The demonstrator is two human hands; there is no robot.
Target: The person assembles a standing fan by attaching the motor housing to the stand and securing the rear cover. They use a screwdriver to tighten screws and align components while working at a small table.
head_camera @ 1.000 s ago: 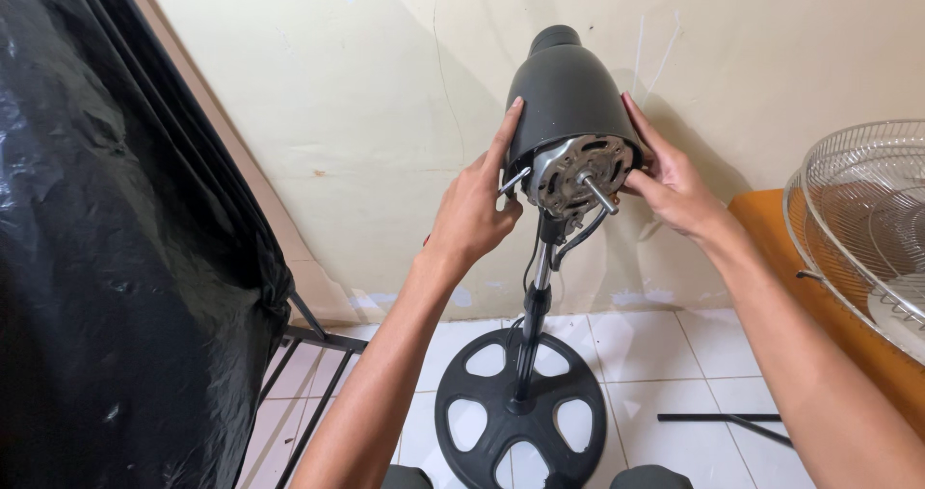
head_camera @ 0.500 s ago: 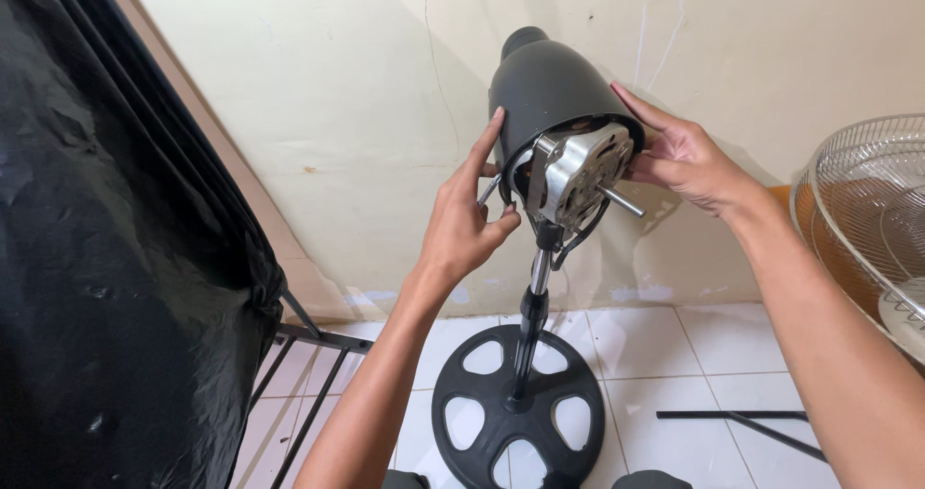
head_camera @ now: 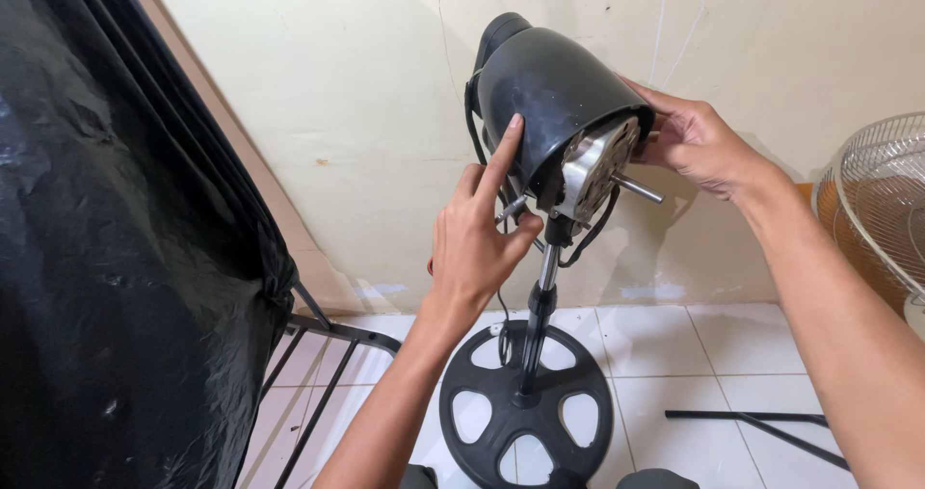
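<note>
A stand fan without its blades or guard stands on the tiled floor. Its black motor housing (head_camera: 544,99) sits atop a thin pole (head_camera: 540,306) on a round black base (head_camera: 525,422). The metal motor face with its bare shaft (head_camera: 636,188) points right. My left hand (head_camera: 477,238) is at the housing's lower left, index finger stretched up onto the black shell. My right hand (head_camera: 699,142) grips the housing's right rim, fingers curled over the edge by the motor face.
A black plastic sheet (head_camera: 106,258) hangs over a black metal frame (head_camera: 328,354) on the left. A wire fan guard (head_camera: 882,200) leans at the right edge. A thin black rod (head_camera: 752,417) lies on the white tiles. A cream wall is behind.
The motor head has turned so its face points right instead of toward me. My left hand slid down to the lower left; my right hand stayed on the right rim.
</note>
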